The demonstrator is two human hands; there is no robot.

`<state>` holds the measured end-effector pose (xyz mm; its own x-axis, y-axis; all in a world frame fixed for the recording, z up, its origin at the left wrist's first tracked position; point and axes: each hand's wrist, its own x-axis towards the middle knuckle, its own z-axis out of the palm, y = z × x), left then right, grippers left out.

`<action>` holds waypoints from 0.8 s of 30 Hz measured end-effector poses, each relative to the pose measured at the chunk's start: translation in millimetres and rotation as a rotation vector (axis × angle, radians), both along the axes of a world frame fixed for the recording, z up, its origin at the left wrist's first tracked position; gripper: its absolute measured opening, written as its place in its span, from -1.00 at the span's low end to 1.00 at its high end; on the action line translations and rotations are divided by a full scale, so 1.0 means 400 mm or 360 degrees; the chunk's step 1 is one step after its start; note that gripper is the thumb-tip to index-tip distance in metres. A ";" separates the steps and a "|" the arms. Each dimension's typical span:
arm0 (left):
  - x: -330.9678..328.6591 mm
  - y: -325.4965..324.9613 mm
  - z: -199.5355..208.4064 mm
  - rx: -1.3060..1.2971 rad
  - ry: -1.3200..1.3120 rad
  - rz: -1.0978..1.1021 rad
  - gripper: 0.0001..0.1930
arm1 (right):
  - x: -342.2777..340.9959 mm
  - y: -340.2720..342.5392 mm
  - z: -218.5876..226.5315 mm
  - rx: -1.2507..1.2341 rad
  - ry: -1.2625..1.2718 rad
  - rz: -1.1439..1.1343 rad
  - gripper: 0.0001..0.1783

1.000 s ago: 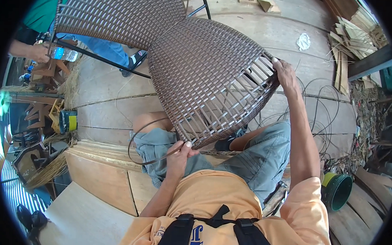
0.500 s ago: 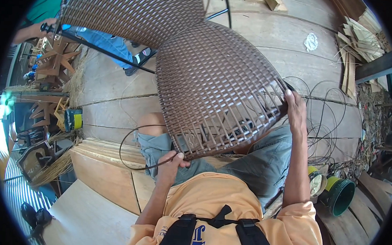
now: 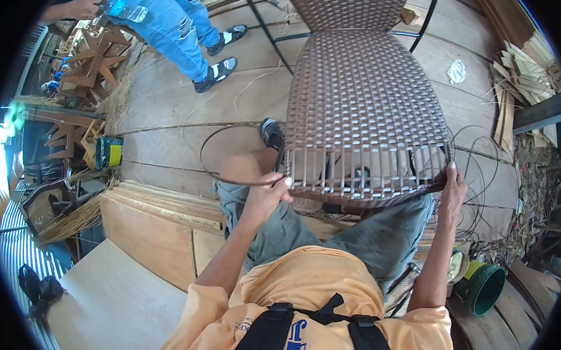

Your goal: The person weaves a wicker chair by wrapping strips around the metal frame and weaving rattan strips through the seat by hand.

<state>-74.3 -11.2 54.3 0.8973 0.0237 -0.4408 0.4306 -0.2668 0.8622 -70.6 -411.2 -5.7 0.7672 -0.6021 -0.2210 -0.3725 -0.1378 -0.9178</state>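
Note:
A dark brown woven wicker chair (image 3: 365, 91) stands before me, its seat over my knees. Close weave covers most of the seat, while spaced bare strands span the gap at its near edge. My left hand (image 3: 268, 198) is closed at the near left corner, thumb on the edge. From that hand a brown weaving strand (image 3: 208, 134) loops out to the left above my knee. At the near right corner my right hand (image 3: 453, 190) is closed around the seat's edge; its fingers are partly hidden.
Another person (image 3: 168, 29) in blue jeans stands at the far left, a clear plastic bottle (image 3: 128, 11) in one hand. Coiled strands (image 3: 478, 165) lie to the right, near a dark green bucket (image 3: 483, 287). Wood offcuts (image 3: 516, 79) are piled at far right; wooden boards (image 3: 147, 225) are at left.
The chair has turned from a slant to nearly straight, its backrest swinging right. Both my hands have moved right and stay on the seat. The other person's legs now show more fully, with the bottle.

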 end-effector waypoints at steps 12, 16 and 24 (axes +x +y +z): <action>-0.020 0.035 -0.044 0.0765 -0.1211 -0.0072 -0.76 | -0.031 0.448 0.216 -0.0936 -0.0451 0.1195 -0.50; -0.020 0.045 -0.016 0.0291 -0.1396 -0.0099 -0.75 | -0.008 0.559 0.195 -0.1076 -0.0433 0.1578 -0.50; -0.003 0.042 0.076 -0.0192 -0.0499 -0.0151 -0.69 | 0.004 0.597 0.125 -0.1392 -0.0311 0.1816 -0.56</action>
<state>-75.5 5.6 84.7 0.9852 -0.1018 -0.1380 0.1180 -0.1809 0.9764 -69.1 -172.4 44.4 0.8861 0.4606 0.0518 0.4397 -0.7999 -0.4084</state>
